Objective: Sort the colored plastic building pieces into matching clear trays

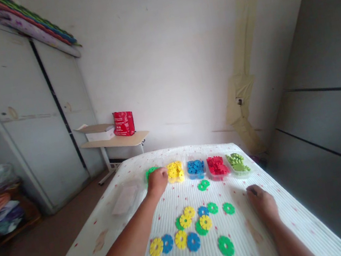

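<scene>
My left hand is reached out over the far left of the table, between a box of green snowflake discs and a box of yellow snowflake discs. Its fingers are closed, and whatever they hold is hidden. On the right side of the cloth rests my right hand, curled into a loose fist with nothing visible in it. Loose discs lie between my arms: several yellow ones, a few blue ones and several green ones, some overlapping.
Further right in the row stand boxes of blue discs, red discs and light green discs. A clear plastic lid lies at the left. Behind, a small side table carries a red bag.
</scene>
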Motion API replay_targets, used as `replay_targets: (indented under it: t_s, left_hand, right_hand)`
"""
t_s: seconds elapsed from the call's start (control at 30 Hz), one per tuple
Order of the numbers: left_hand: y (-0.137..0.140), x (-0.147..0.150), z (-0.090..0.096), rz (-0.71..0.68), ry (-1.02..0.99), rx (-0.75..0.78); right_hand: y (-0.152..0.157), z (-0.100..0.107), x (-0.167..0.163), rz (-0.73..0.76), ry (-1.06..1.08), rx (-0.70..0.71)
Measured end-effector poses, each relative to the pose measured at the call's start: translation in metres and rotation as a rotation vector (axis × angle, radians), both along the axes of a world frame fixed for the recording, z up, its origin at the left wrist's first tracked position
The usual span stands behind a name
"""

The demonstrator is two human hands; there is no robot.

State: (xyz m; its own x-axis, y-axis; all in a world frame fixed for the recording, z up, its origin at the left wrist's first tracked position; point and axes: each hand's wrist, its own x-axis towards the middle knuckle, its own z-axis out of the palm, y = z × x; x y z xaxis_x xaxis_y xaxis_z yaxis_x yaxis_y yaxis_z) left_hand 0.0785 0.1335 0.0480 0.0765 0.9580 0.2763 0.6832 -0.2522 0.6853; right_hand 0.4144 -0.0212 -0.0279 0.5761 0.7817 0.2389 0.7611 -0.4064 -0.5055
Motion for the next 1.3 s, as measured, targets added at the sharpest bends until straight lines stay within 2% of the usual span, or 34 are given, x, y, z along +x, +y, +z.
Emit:
replay_targets:
  t_s: [0.23,0.33,0.43,0.7,0.87,1.0,1.3]
  left_hand:
    - [-0.068,-0.066,-0.054,-0.001,-0.09,-0.037]
    - [-0.09,-0.089,-0.074,0.048,-0.09,-0.017]
    - [-0.105,-0.103,-0.083,0.066,-0.118,-0.006]
    - [-0.106,-0.103,-0.082,0.107,-0.232,-0.105]
    - [-0.109,-0.101,-0.079,0.096,-0.263,-0.103]
    - [-0.108,-0.102,-0.081,0.093,-0.275,-0.113]
    - [-0.109,-0.103,-0.085,0.087,-0.235,-0.115]
  right_hand:
    - [0.001,-0.001,-0.003,-0.003,-0.024,0.036]
    - [0.003,0.0,-0.015,0.08,-0.016,0.085]
    - [0.004,0.006,-0.038,0.211,-0.014,0.12]
    - [0.007,0.018,-0.114,0.675,-0.141,0.167]
    - [0.006,0.018,-0.138,0.848,-0.213,0.053]
    - [0.006,0.017,-0.141,0.871,-0.258,-0.045]
    - [0.013,0.015,-0.133,0.837,-0.275,-0.126]
